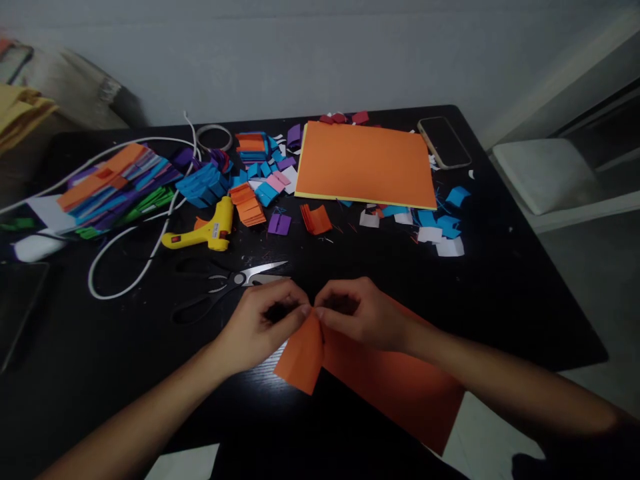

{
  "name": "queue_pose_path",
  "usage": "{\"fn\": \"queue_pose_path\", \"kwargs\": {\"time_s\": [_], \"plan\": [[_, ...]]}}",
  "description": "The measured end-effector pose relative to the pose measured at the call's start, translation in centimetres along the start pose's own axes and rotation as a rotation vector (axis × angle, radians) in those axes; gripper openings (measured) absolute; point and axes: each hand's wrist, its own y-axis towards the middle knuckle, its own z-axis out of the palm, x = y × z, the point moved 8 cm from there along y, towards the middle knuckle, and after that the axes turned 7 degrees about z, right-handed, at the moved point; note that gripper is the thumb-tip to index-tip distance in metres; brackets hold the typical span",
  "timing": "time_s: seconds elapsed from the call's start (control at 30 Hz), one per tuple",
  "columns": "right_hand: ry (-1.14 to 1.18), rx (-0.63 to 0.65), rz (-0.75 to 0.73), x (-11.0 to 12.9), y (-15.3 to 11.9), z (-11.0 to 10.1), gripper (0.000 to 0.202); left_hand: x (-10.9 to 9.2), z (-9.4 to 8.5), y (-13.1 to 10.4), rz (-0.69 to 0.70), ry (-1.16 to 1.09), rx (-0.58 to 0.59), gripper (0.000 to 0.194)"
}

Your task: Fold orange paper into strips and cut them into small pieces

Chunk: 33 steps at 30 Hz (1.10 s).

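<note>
My left hand point(260, 323), thumb and fingertips pinched together, grips the top of a narrow orange paper strip point(303, 357) that hangs below it. Close beside it, my right hand point(363, 313) is closed in a pinch on the corner of a larger orange paper sheet point(400, 383). The strip and the sheet meet at my fingertips, with a gap below; whether they are still joined there I cannot tell. The sheet runs under my right wrist and past the table's front edge. Black-handled scissors point(239, 278) lie with blades apart just beyond my left hand.
A yellow glue gun point(217, 227) and a looping white cable point(120, 293) lie at left. Behind are bundles of folded paper point(205, 187), a stack of orange sheets point(367, 163), a phone point(444, 142) and a tape roll point(215, 127). Paper scraps point(450, 247) lie at right.
</note>
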Motion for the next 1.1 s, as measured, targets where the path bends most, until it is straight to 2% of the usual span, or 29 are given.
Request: {"fn": "queue_pose_path", "kwargs": {"time_s": [0.23,0.4,0.53,0.67,0.77,0.87,0.93,1.03,1.1], "plan": [[-0.126,0.111,-0.001,0.1,-0.2,0.7,0.01,-1.1,1.0,-0.1,0.051,0.024,0.165,0.013],[-0.111,0.125,-0.003,0.3,-0.2,0.8,0.008,-1.2,0.8,0.2,0.046,0.009,0.211,0.015],[-0.032,0.092,-0.006,0.2,0.0,0.3,0.007,-0.4,-0.8,0.4,0.027,0.045,0.137,0.013],[0.065,-0.03,-0.049,0.3,0.4,-1.0,0.011,0.8,-2.3,0.3,-0.044,-0.003,0.011,0.013],[0.113,-0.098,-0.057,0.1,0.7,-1.7,0.014,1.2,-2.0,0.2,-0.082,-0.099,-0.015,0.016],[0.197,-0.093,-0.054,-0.4,0.9,-1.8,0.015,1.1,-1.6,0.2,-0.088,-0.213,-0.047,0.017],[0.231,-0.074,-0.062,-0.5,0.9,-1.7,0.025,1.2,-1.6,0.1,-0.082,-0.257,-0.083,0.019],[0.188,-0.058,-0.122,0.0,0.6,-1.3,0.039,1.4,-1.5,-0.1,-0.065,-0.265,-0.112,0.022],[0.114,-0.054,-0.184,0.7,0.2,-1.0,0.036,1.5,-1.4,-0.2,-0.054,-0.247,-0.112,0.019]]}}
